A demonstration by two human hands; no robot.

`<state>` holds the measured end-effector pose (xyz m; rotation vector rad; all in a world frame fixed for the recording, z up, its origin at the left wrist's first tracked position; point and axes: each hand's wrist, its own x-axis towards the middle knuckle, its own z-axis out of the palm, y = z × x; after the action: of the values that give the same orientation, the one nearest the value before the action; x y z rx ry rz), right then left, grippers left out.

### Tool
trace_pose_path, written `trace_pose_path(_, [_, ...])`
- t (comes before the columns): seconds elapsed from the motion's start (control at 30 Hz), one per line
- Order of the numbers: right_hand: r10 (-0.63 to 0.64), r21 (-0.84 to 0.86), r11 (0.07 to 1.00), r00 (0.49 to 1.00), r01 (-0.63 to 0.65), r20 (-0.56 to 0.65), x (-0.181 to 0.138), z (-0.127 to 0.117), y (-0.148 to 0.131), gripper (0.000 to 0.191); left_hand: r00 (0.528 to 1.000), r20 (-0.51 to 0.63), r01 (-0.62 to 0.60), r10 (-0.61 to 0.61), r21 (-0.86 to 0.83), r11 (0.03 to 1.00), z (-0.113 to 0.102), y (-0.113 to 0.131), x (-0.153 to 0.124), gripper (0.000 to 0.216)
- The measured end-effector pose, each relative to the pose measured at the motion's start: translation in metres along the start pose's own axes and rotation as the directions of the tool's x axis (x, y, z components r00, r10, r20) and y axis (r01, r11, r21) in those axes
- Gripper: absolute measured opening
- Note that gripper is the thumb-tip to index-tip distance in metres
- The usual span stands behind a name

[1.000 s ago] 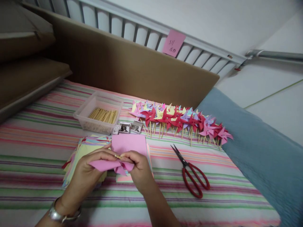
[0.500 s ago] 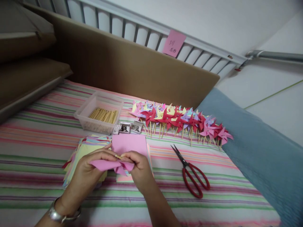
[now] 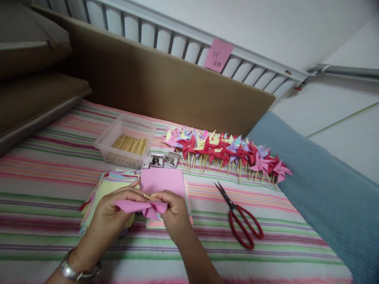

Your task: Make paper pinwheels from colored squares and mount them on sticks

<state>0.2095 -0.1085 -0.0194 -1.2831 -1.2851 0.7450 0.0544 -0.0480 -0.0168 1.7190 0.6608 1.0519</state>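
Note:
A pink paper pinwheel (image 3: 151, 212) is pinched between my two hands above the stacks of paper. My left hand (image 3: 120, 201) is closed on its left side, fingers along the back. With thumb and fingers pressed together, my right hand (image 3: 170, 205) grips its right side. A short wooden stick (image 3: 147, 196) pokes out between my fingertips at the pinwheel's back; its other parts are hidden by my fingers. Under and behind my hands lie a stack of pink paper squares (image 3: 162, 180) and a mixed-colour paper stack (image 3: 111, 179).
Beyond the stacks stand a clear plastic box (image 3: 102, 148) of wooden sticks and small boxes of metal pins (image 3: 156, 159). Red-handled scissors (image 3: 237, 213) lie right of my hands. Many finished pinwheels (image 3: 222, 150) line the back right, before a brown board (image 3: 166, 83).
Almost nothing differs. Both hands keep the same grip on the pinwheel and stick; the whole view has shifted very slightly.

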Motion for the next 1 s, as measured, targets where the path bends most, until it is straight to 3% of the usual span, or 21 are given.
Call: trace_pose_path(1.0, [0.009, -0.031, 0.999, 1.0, -0.01, -0.029, -0.0053, 0.0062, 0.0075, 0.016, 0.999, 0.02, 0.041, -0.042, 0.01, 0.999, -0.0034, -0.0041, -0.0018, 0.011])
